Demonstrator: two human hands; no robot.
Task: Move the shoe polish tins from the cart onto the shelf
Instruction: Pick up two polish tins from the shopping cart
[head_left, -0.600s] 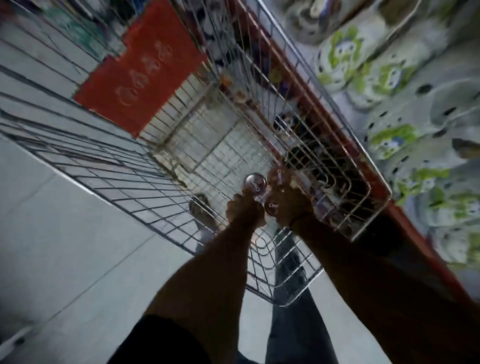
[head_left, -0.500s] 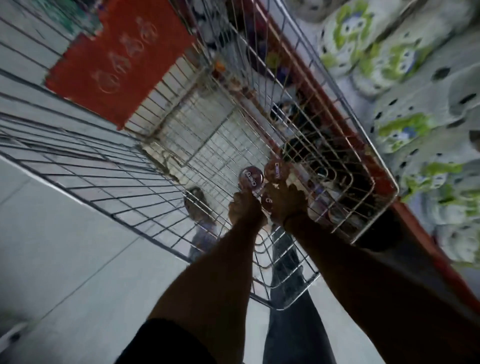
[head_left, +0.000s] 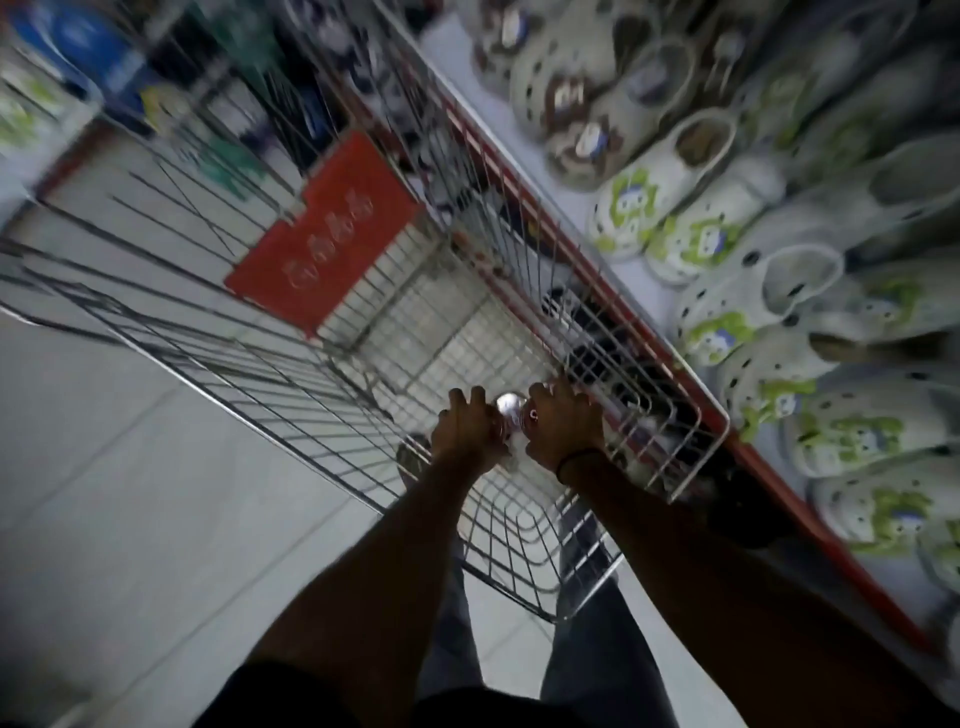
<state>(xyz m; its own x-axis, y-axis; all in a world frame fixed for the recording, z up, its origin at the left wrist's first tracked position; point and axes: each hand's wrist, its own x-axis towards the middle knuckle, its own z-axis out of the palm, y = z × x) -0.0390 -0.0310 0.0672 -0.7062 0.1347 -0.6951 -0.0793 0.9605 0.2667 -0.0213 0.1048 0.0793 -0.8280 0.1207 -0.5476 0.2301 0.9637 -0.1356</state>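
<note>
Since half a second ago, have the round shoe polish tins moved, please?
Yes: the tins, then lying on the wire cart's floor, are now gathered between both hands, slightly lifted.

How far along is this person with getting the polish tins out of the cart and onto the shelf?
Early, by the look of it. No tins can be made out on the shelf, which holds only clogs. Both the left hand and right hand are down inside the wire cart, closing around a cluster of tins. Lifting them across to the shelf is still left.

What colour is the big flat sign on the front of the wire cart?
The flat rectangular sign on the metal wire cart is red with faint pale markings, seen in the head view.
</note>
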